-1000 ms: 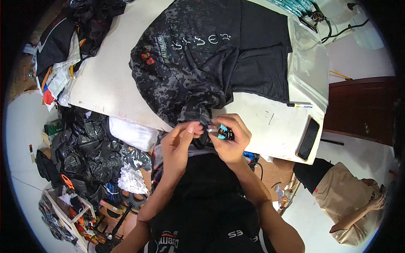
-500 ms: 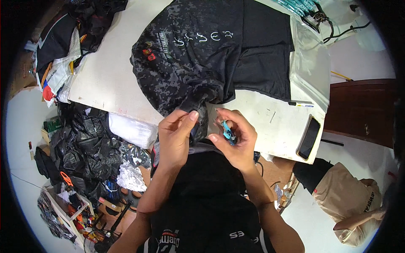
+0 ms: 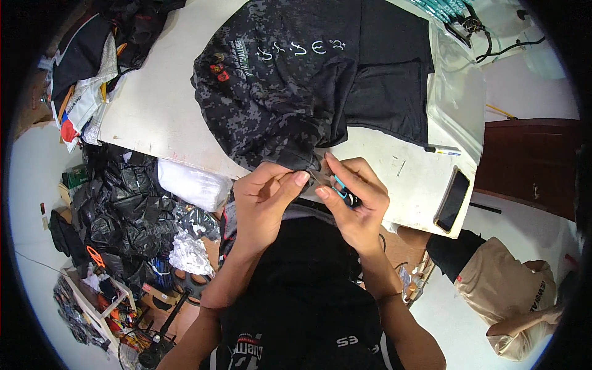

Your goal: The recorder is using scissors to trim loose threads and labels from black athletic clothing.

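A dark camouflage-patterned shirt (image 3: 277, 92) with black sleeves lies spread on the white table (image 3: 154, 117). My left hand (image 3: 268, 197) pinches the shirt's near hem at the table's front edge. My right hand (image 3: 354, 203) holds a small pair of blue-handled snips (image 3: 339, 188) against that hem, its fingertips touching the left hand's fingers. The blades are mostly hidden between my fingers.
A black phone (image 3: 452, 198) and a pen (image 3: 441, 150) lie on the table's right end, by clear plastic bags (image 3: 456, 92). Piled clothes (image 3: 86, 68) sit at the far left. Black plastic bags (image 3: 117, 209) fill the floor on the left. Another person (image 3: 512, 296) sits at the lower right.
My hands have shifted slightly along the hem, and the left fingers now pinch flatter beside the snips. The shirt has stayed in place on the table.
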### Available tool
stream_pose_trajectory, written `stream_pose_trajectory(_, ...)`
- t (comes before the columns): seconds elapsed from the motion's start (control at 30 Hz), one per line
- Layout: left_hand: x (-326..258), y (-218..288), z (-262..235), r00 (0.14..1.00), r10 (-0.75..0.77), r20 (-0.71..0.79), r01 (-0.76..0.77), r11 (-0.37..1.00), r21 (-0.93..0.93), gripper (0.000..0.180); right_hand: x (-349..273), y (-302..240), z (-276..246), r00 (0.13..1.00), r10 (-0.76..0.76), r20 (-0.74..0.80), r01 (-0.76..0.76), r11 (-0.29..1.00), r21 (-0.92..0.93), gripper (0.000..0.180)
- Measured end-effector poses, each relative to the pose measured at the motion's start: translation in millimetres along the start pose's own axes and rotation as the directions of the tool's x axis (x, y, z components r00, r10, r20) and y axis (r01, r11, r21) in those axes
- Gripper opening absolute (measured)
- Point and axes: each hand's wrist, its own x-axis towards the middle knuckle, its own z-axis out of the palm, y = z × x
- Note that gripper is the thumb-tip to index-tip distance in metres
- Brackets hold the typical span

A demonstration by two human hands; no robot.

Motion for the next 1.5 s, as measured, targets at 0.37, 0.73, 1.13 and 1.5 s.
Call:
stream_pose_trajectory(0.37, 0, 0, 2, 1.000, 0.025, 0.003, -0.025, 1.000, -0.003, 0.011, -3, 1, 0, 0.996, -0.041, -0.075, 0.039, 0.999, -0.021, 0.036)
stream_pose_trajectory(0.73, 1, 1, 4, 1.000, -0.008, -0.010, 0.007, 0.995, -0.100, 0.009, -8, 6, -8, 0.983, 0.085, -0.161, -0.048, 0.974, 0.220, 0.029)
stream_pose_trajectory(1.13, 5, -3, -1, 1.000, 0.001, 0.006, -0.001, 0.999, -0.051, 0.014, -6, 7, -6, 0.997, 0.040, -0.073, -0.027, 0.984, 0.174, 0.038)
stream_pose_trajectory(1.5, 9, -14, -9, 0.990, -0.098, 0.105, 0.129, 0.928, -0.350, 0.013, -6, 8, 0, 0.996, 0.011, -0.093, -0.004, 0.997, 0.073, 0.039)
